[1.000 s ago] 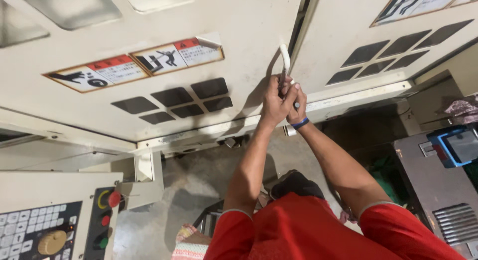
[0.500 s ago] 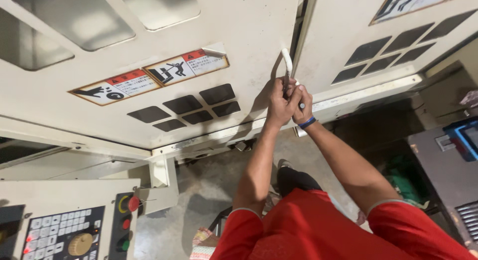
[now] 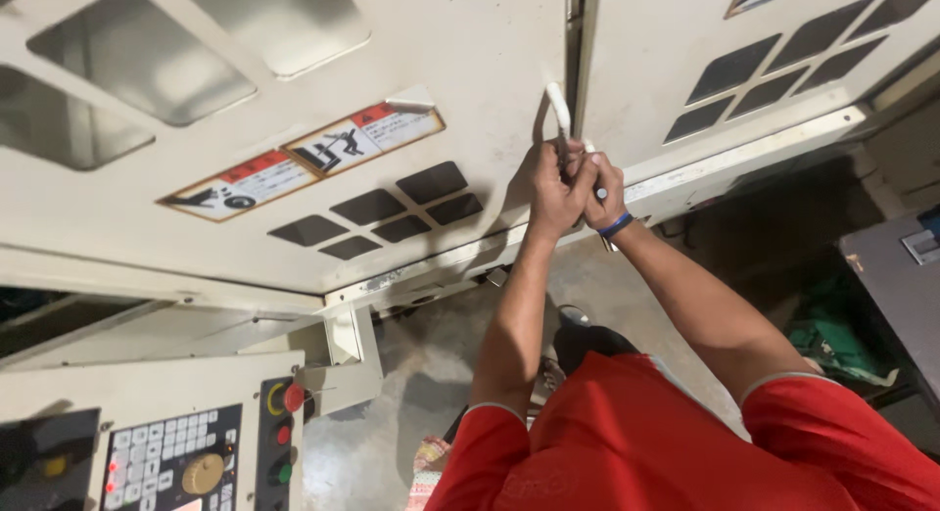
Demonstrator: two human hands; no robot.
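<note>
Since the earlier frame, both hands keep their clasp on the door handle (image 3: pixel 558 110), while the view has shifted so the control panel (image 3: pixel 186 457) at lower left shows more of its face. That handle is one white bar fixed on the right edge of the left door (image 3: pixel 470 51), just beside the seam with the right door (image 3: pixel 666 51); its long axis runs along that seam, toward and away from the person, and its far end rises clear above the fists. Left hand (image 3: pixel 553 183) and right hand (image 3: pixel 599 186) are both closed tight round the handle's near end, touching one another, the left slightly nearer the door panel; neither is nearer along the bar. One blue wristband (image 3: pixel 617 224) sits on the right wrist. Outward: two warning labels (image 3: pixel 304 163) lie side by side on the left door, with six dark vent slots (image 3: pixel 377 209) below them; four more slots show on the right door. Three round buttons (image 3: pixel 284 435) stand in a column beside the keypad.
</note>
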